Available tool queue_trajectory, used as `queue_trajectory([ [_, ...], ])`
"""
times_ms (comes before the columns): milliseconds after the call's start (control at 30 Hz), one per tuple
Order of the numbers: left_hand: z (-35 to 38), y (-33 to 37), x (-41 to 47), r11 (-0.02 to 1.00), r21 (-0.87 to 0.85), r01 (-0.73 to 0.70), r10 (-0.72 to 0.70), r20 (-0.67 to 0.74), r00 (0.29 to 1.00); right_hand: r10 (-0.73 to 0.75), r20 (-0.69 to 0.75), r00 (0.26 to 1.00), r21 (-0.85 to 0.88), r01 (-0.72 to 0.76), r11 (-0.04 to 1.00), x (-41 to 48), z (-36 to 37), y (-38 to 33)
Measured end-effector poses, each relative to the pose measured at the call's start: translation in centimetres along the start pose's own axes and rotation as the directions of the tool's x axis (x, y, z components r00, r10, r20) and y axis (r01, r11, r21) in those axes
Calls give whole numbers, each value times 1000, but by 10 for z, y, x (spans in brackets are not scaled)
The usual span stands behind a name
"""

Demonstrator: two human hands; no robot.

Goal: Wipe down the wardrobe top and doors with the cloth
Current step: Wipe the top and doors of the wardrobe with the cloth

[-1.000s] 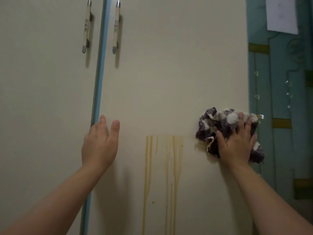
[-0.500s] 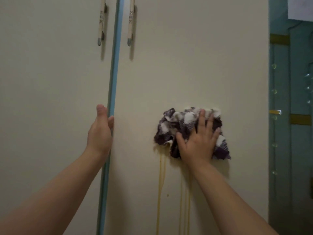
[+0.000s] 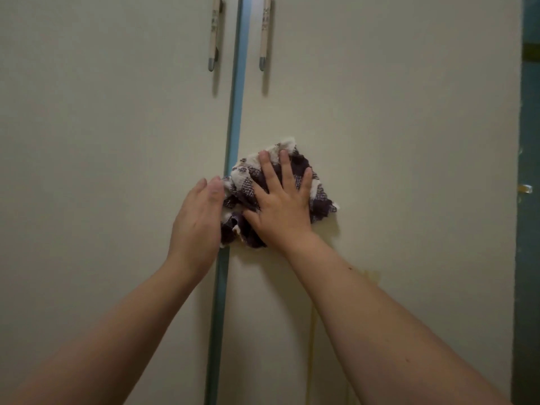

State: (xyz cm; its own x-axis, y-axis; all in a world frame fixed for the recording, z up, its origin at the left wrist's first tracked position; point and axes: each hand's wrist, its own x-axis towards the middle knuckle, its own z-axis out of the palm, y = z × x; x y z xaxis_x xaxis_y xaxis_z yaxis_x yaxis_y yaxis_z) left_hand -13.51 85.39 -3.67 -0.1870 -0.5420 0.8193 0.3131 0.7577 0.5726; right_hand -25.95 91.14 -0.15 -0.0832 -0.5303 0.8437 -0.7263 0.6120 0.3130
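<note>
Two cream wardrobe doors fill the view, the left door (image 3: pixel 102 171) and the right door (image 3: pixel 394 141), split by a blue strip (image 3: pixel 233 127). A crumpled purple and white checked cloth (image 3: pixel 248 185) is pressed flat against the right door just beside the strip. My right hand (image 3: pixel 282 206) lies spread on the cloth, holding it to the door. My left hand (image 3: pixel 198 223) rests edge-on against the strip, fingers together, touching the cloth's left side. Faint yellow drip stains (image 3: pixel 311 331) run down the right door below my right forearm, partly hidden by it.
Two pale bar handles hang near the top, the left handle (image 3: pixel 214 33) and the right handle (image 3: pixel 265 33). A teal wall or door (image 3: pixel 529 200) borders the wardrobe's right edge, with a small metal fitting (image 3: pixel 526 188) on it.
My right hand has slid the cloth leftward across the right door, over the yellow drips, up to the blue strip. My left hand stayed at the strip and now touches the cloth.
</note>
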Motion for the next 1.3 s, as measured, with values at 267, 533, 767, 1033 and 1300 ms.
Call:
queue_trajectory([
  [267,9,-5,-20,965,243,-99,58,170,984,-110,-240,964,55,127,990,-44,43,-24],
  [533,38,-11,-47,893,450,-23,-93,233,968,-177,-252,951,101,208,973,-86,56,-19],
  [767,62,-16,-59,815,579,31,-150,160,976,-149,-312,938,17,162,987,-118,61,35],
  [1033,75,-23,-70,843,529,99,-179,101,979,62,-299,952,4,-63,998,-180,53,149],
  [1300,73,-31,-70,838,544,52,-131,108,986,330,-271,905,146,-300,943,-218,43,214],
])
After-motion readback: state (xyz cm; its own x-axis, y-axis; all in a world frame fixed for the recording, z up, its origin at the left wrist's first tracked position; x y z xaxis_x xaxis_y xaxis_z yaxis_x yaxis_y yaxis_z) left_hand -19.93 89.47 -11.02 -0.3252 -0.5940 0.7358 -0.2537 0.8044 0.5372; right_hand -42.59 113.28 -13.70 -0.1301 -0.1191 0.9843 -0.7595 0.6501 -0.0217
